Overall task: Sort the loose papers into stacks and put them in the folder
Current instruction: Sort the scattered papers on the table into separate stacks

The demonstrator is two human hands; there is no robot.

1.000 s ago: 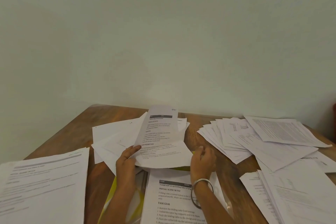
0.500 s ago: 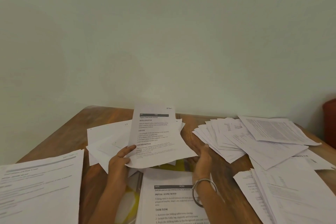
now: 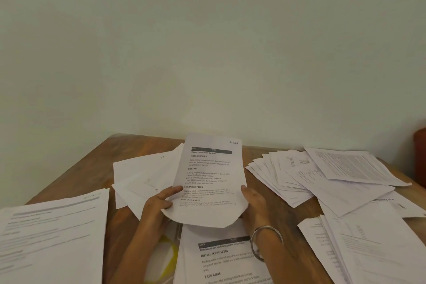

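Observation:
I hold a printed sheet (image 3: 208,175) upright over the table's middle. My left hand (image 3: 159,205) pinches its left edge with the thumb on the print. My right hand (image 3: 252,200), with a metal bangle on the wrist, grips its right edge. Below it lies a stack of printed pages (image 3: 221,258) on the yellow and clear folder (image 3: 168,253). A loose heap of blank-side sheets (image 3: 143,177) lies behind my left hand.
A stack of pages (image 3: 53,240) sits at the near left. Fanned papers (image 3: 285,177) and more sheets (image 3: 368,237) cover the right side of the wooden table (image 3: 87,173). A wall stands right behind the table. A red-brown object (image 3: 420,159) shows at the right edge.
The sheet has been lifted and straightened upright. My right hand moved from the table to grip its right edge, and my left hand shifted with it.

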